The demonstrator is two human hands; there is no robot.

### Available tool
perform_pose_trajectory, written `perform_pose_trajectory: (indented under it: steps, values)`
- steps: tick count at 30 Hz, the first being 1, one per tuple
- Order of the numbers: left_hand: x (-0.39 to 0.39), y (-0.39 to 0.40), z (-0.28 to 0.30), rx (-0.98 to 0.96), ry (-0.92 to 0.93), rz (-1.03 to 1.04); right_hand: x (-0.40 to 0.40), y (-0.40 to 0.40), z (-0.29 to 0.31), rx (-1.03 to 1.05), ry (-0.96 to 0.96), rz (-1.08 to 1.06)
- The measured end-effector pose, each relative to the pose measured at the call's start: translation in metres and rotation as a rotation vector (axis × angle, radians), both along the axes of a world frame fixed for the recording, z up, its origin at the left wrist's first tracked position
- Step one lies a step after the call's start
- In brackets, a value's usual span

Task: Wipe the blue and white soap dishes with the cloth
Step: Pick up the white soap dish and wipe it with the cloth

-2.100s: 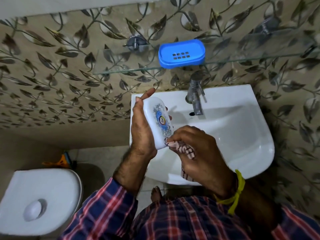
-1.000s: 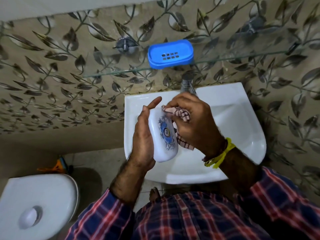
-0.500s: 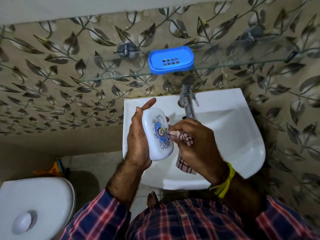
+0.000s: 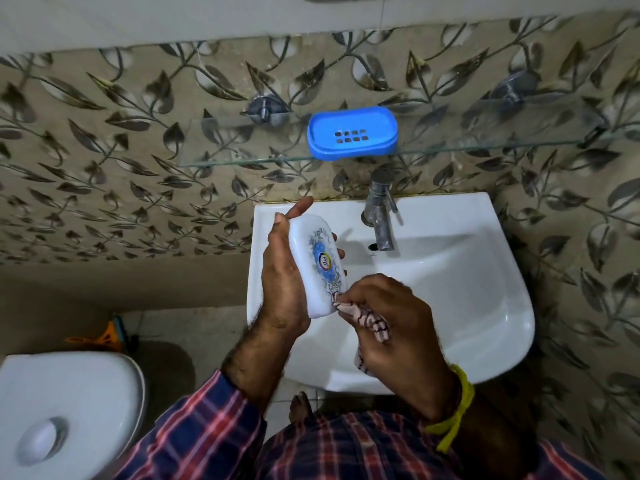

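Over the glossy basin [image 4: 450, 306], the left hand [image 4: 282, 289] clasps the smooth rounded white soap dish [image 4: 317, 265]; the right hand [image 4: 391, 323] pinches a striped cloth [image 4: 367, 318] against its lower edge. The perforated blue soap dish [image 4: 352, 135] sits on the glass shelf [image 4: 485, 147].

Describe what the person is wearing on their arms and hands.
Both hands are bare, with no gloves or rings visible. The left hand comes out of a checked sleeve in navy, red and white, pushed up the forearm. The right hand has a yellow thread band knotted around the wrist, and the same checked shirt covers that arm further up.
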State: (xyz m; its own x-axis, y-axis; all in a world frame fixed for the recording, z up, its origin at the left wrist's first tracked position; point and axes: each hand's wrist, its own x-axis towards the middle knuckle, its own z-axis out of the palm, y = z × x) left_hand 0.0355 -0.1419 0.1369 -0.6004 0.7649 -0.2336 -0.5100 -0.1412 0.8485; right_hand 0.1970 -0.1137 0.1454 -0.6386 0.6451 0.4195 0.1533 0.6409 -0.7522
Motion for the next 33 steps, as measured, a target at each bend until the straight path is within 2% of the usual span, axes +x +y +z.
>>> perform_pose_trajectory:
  steps: [4,9,12,16,20,24,28,31,33]
  values:
    - [0.013,-0.004,-0.001,-0.027,0.027,-0.044,-0.016,-0.001,0.018,0.187,-0.068,0.065]
    - [0.017,-0.007,0.003,-0.005,0.023,-0.065,-0.031,0.024,0.029,0.000,-0.018,-0.018]
    - [0.014,-0.007,0.005,-0.018,0.014,-0.084,-0.039,0.022,0.034,0.075,0.021,0.032]
    - [0.017,-0.010,0.006,-0.096,0.098,-0.075,-0.045,0.033,0.029,0.056,0.072,-0.103]
    - [0.018,-0.015,0.005,-0.131,0.182,-0.031,-0.052,0.020,0.029,0.131,0.084,-0.042]
    - [0.019,-0.022,0.003,-0.095,0.192,-0.056,-0.050,0.036,0.018,-0.100,0.093,-0.143]
    - [0.019,-0.023,0.004,-0.110,0.196,-0.004,-0.041,0.028,0.009,-0.070,-0.010,-0.087]
    - [0.020,-0.019,0.005,-0.114,0.178,0.046,-0.040,0.025,0.003,-0.198,-0.011,-0.158]
    - [0.016,-0.020,-0.001,-0.114,0.149,0.079,-0.032,0.026,-0.003,-0.260,-0.038,-0.111]
